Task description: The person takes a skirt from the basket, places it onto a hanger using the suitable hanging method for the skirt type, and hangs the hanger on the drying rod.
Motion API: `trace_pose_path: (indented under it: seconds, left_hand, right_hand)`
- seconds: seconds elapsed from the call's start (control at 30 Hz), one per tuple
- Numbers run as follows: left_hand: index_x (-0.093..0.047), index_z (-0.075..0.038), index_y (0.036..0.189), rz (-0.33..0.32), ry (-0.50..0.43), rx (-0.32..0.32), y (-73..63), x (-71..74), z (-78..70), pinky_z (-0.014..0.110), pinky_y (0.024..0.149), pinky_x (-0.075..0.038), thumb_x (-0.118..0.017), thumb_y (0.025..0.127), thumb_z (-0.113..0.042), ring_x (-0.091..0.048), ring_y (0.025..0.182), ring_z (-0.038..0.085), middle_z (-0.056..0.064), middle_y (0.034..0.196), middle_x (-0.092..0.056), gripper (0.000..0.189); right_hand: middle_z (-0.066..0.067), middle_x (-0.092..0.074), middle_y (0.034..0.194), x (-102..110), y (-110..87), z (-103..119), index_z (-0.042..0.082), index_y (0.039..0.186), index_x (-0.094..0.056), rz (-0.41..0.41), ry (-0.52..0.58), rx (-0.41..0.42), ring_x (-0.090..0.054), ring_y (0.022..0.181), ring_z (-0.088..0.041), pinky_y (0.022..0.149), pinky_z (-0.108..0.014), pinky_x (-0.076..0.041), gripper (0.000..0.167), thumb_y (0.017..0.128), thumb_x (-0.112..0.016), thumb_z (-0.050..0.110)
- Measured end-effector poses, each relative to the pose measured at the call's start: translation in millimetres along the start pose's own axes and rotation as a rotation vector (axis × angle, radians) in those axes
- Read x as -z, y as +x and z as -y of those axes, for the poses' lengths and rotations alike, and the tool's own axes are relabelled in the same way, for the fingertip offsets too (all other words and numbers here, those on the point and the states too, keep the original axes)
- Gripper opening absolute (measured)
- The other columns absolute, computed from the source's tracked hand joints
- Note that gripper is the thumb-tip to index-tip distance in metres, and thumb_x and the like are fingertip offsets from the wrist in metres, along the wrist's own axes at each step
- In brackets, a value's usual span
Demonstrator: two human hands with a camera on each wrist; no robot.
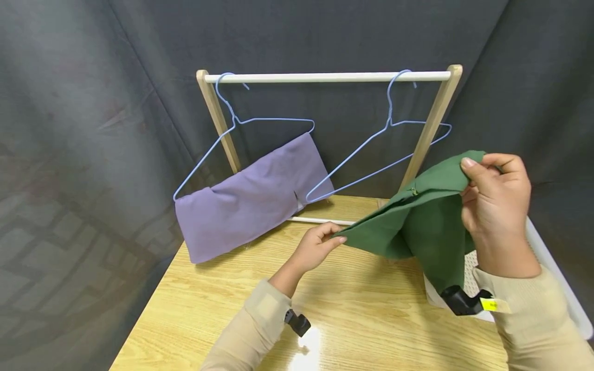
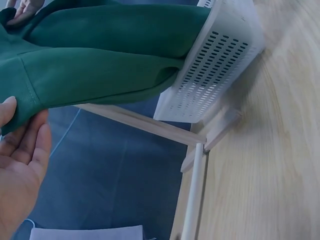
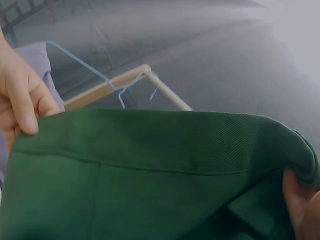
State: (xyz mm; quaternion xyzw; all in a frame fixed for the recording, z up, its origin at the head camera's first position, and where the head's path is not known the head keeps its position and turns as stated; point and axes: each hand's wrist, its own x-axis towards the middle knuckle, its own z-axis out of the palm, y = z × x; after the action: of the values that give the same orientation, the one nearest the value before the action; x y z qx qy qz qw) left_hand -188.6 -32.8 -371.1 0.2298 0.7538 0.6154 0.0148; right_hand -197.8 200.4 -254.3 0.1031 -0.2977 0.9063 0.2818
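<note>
A pair of green pants (image 1: 431, 221) is stretched between my two hands by its waistband, with the legs drooping toward the white basket in the left wrist view. My left hand (image 1: 317, 247) pinches one end of the waistband between thumb and fingers. Higher up and to the right, my right hand (image 1: 501, 196) grips the other end. In the right wrist view the waistband (image 3: 150, 140) runs nearly straight across, its right end folded over at the fingers. An unloaded blue hanger (image 1: 355, 149) hangs on the rack just behind the pants.
A wooden rack with a white rail (image 1: 325, 77) stands on the wood-grain table (image 1: 209, 319). On its left, a second blue hanger (image 1: 274, 119) carries a folded purple garment (image 1: 246, 201). The perforated white basket (image 2: 210, 65) sits at the right. Grey curtains (image 1: 315, 31) hang behind.
</note>
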Motion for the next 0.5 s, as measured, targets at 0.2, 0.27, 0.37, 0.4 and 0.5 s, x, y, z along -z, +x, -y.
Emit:
trace_pose_path:
  seconds: [0.2,0.27,0.37,0.4,0.5]
  left_hand:
    - [-0.055,0.005,0.086,-0.014,-0.002,0.028,-1.5,3.9,3.1,0.02,0.057,-0.035,-0.054,0.084,-0.005,-0.04,0.061,0.007,0.002,0.072,-0.049,0.01]
    - [-0.054,0.005,0.086,-0.027,-0.017,0.04,-1.6,5.1,4.8,0.021,0.06,-0.036,-0.053,0.085,-0.005,-0.042,0.064,0.008,0.004,0.074,-0.051,0.01]
    - [-0.053,0.006,0.086,-0.048,-0.059,0.045,-1.5,6.2,8.6,0.023,0.066,-0.039,-0.052,0.085,-0.003,-0.045,0.071,0.007,0.008,0.079,-0.055,0.009]
    - [-0.053,0.006,0.086,-0.053,-0.076,0.041,-1.3,6.4,10.1,0.024,0.068,-0.04,-0.052,0.085,-0.002,-0.046,0.072,0.007,0.009,0.08,-0.055,0.009]
    - [-0.053,0.007,0.086,-0.056,-0.133,0.029,1.5,6.9,21.2,0.026,0.071,-0.041,-0.052,0.084,-0.002,-0.048,0.076,0.007,0.008,0.082,-0.056,0.009]
  right_hand:
    - [-0.012,-0.045,0.059,18,9.4,-1,-0.01,0.094,-0.053,0.051,-0.314,-0.012,-0.041,0.041,-0.013,0.034,-0.017,-0.034,0.027,0.069,-0.061,-0.016]
    - [-0.011,-0.044,0.061,33,17.0,-2,-0.012,0.094,-0.056,0.083,-0.42,-0.032,-0.038,0.041,-0.011,0.035,-0.016,-0.033,0.025,0.07,-0.063,-0.012]
    - [-0.009,-0.043,0.061,52,24.6,-3,-0.014,0.092,-0.058,0.146,-0.527,-0.072,-0.035,0.042,-0.01,0.039,-0.017,-0.036,0.021,0.072,-0.062,-0.009]
    - [-0.008,-0.042,0.061,56,25.3,-3,-0.013,0.092,-0.059,0.169,-0.547,-0.078,-0.035,0.043,-0.01,0.04,-0.017,-0.036,0.02,0.073,-0.062,-0.009]
    - [-0.007,-0.044,0.065,58,20.8,1,-0.007,0.094,-0.06,0.241,-0.575,-0.122,-0.041,0.05,-0.01,0.046,-0.016,-0.041,0.022,0.072,-0.061,-0.012]
